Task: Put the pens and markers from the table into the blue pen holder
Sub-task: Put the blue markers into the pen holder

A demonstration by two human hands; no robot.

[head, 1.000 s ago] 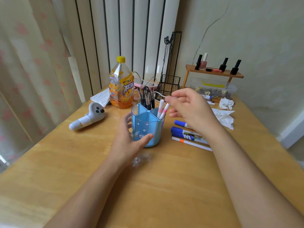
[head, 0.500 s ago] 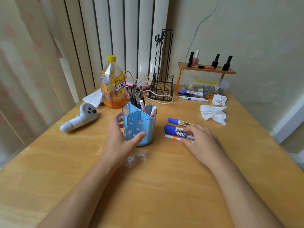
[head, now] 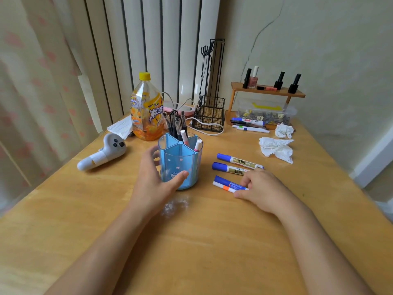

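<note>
The blue pen holder (head: 180,165) stands upright mid-table, and my left hand (head: 155,184) wraps around its left side. Black pens (head: 174,124) and two pink-white pens (head: 198,144) stick out of it. To its right lie two blue-capped markers (head: 238,160), side by side. Nearer me, a blue marker (head: 227,182) and a white pen with an orange band (head: 223,187) lie together on the table. My right hand (head: 261,188) rests there, thumb and fingers pinched on their right ends. More pens (head: 248,124) lie at the back right.
An orange drink bottle (head: 146,111) and a white seal-shaped gadget (head: 102,154) sit left of the holder. Crumpled tissues (head: 276,147) lie to the right. A wire basket (head: 210,113), a clear box (head: 265,113) and a small wooden shelf (head: 268,92) line the back.
My right hand dropped from above the holder to the table and closed on the blue marker and white pen, which slid slightly toward me. My left hand stayed on the holder.
</note>
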